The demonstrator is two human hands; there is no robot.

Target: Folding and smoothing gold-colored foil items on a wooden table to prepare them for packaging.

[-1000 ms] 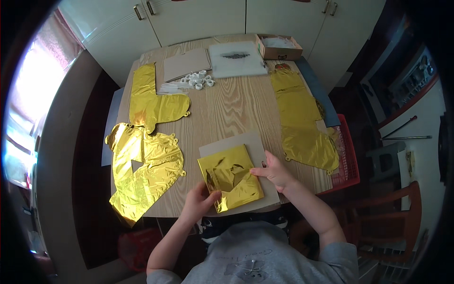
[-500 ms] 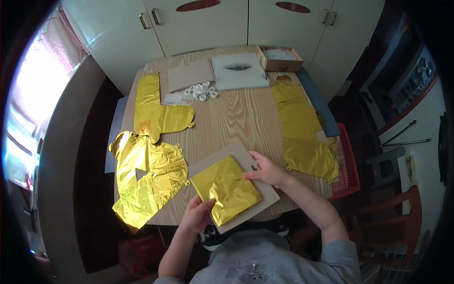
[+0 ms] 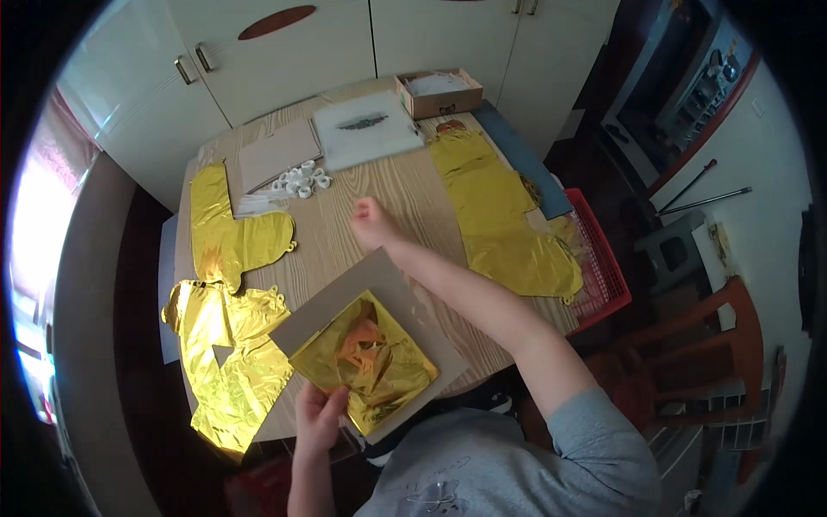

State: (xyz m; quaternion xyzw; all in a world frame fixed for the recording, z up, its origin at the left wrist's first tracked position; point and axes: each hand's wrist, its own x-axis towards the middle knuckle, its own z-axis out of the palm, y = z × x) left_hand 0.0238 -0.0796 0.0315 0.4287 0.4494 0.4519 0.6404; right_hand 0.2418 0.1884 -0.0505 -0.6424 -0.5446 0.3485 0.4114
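The person's left hand (image 3: 319, 418) grasps the folded gold foil (image 3: 366, 362) near its lower-left corner, thumb on top and the other fingers out of sight beneath. The foil lies flat on a grey card (image 3: 345, 280), which sticks out past it along the upper and right edges. Both are tilted at the bench's near edge, in front of the person's body.

The right hand (image 3: 372, 222) reaches out over the middle of the bench (image 3: 405, 185), beyond the card, its fingers curled; whether it grips anything cannot be told.

To the left lie an upper foil balloon (image 3: 250, 239) and a lower foil balloon (image 3: 245, 336), both flat and gold; a right foil balloon (image 3: 491, 211) lies on the other side. Toward the back are white rings (image 3: 301, 179), a cardboard sheet (image 3: 280, 155), a pale plastic stack (image 3: 366, 138) and an open box (image 3: 444, 103). A red basket (image 3: 610, 258) stands beside the bench's right edge.
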